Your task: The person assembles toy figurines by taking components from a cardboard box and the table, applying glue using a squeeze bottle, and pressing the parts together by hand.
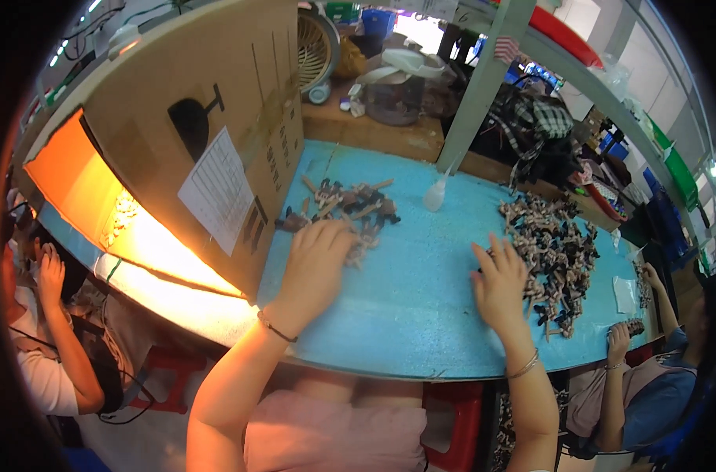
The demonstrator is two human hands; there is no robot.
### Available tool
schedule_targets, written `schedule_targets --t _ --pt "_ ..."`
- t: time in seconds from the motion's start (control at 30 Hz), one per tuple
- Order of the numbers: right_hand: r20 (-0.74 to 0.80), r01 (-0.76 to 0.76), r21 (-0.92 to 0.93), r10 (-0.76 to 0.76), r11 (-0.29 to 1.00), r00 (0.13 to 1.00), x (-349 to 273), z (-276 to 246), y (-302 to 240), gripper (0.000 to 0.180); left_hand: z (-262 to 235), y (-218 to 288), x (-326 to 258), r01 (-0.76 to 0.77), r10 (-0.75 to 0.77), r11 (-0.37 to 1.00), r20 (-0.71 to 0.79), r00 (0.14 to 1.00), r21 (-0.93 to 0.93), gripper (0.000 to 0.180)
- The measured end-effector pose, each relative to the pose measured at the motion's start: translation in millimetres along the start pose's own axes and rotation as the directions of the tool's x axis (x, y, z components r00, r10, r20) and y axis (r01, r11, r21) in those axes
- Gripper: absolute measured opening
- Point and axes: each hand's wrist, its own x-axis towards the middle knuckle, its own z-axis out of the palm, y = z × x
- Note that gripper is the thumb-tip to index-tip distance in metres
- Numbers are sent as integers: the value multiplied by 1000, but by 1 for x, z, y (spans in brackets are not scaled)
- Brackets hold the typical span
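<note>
My left hand (317,258) bends over the near edge of a small loose pile of figurine-like pieces (356,201), brown, black and beige. Its fingertips are hidden, so I cannot tell whether it grips any of them. A few pieces beside that hand look blurred. Over the blue tabletop (405,315), my right hand (500,285) is open with its fingers apart and nothing in it. It is next to the left edge of a much bigger heap of similar small pieces (559,256).
A tall cardboard box (240,102) with an orange-lit opening stands at the left. A whitish translucent bottle (434,194) is between the two piles. A green-grey post (484,90) rises behind. People sit at both sides; at the right, a co-worker's hand (619,340) holds dark pieces.
</note>
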Motion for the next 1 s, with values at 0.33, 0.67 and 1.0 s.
schedule_targets --t 0.33,0.67,1.0 --pt "116 -334 611 336 718 935 107 105 -17 48 -28 33 -9 109 -83 991 286 955 -77 27" --pt "229 -224 972 95 -65 969 47 -12 -69 23 -9 14 -26 132 -114 989 230 967 -66 32" --pt "344 -302 923 158 -238 926 -41 -40 -87 28 -55 50 -71 311 -482 -592 636 602 -744 38"
